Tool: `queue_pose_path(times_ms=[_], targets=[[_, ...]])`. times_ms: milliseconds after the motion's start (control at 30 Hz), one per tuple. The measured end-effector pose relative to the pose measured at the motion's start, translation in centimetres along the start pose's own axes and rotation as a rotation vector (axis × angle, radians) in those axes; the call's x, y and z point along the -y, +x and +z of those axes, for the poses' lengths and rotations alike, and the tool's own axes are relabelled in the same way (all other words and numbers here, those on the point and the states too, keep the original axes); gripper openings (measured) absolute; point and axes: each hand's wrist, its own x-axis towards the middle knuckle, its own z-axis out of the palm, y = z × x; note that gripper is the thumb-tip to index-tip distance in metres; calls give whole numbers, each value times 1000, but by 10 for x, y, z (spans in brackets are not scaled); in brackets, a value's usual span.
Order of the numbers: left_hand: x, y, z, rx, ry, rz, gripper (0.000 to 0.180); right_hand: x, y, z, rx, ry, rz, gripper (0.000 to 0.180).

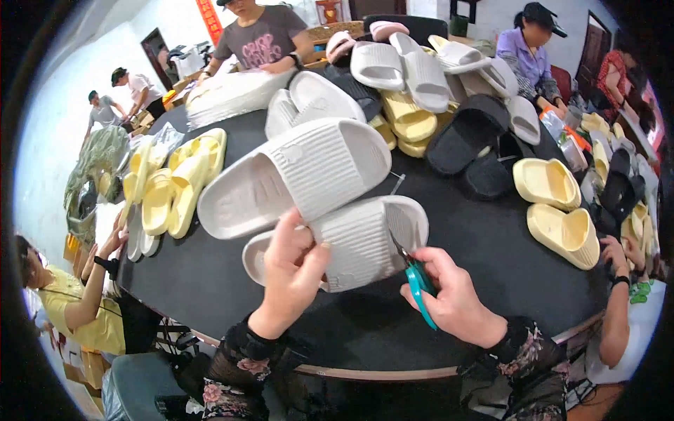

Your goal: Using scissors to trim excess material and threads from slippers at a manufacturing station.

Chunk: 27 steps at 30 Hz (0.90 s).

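Observation:
My left hand (291, 270) grips a pair of white ribbed foam slides, its fingers pinched between them. The upper white slide (295, 175) lies across the lower white slide (365, 238), both raised over the black round table (491, 245). In my right hand (453, 295) is a small pair of teal snips (419, 281), its blades touching the edge of the lower slide's strap. Both forearms wear dark floral lace sleeves.
A heap of white, yellow and black slides (421, 84) covers the far side of the table. Yellow slides (175, 182) lie at the left, a cream pair (562, 210) at the right. Other people sit around the table's rim, with a person's hand (618, 252) at the right edge.

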Motion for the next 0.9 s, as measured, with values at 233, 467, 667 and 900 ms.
queue_pose_path(times_ms=[233, 467, 667, 900], targets=[[-2, 3, 5, -29, -83, -13, 53, 1, 8, -5, -39, -15, -97, 47], [1, -8, 11, 7, -29, 39, 54, 1, 3, -11, -18, 23, -25, 46], [7, -11, 9, 114, -4, 69, 58, -3, 4, -9, -77, 38, -101, 44], [0, -12, 7, 146, 25, 79, 61, 7, 5, -12, -89, 1, -90, 42]])
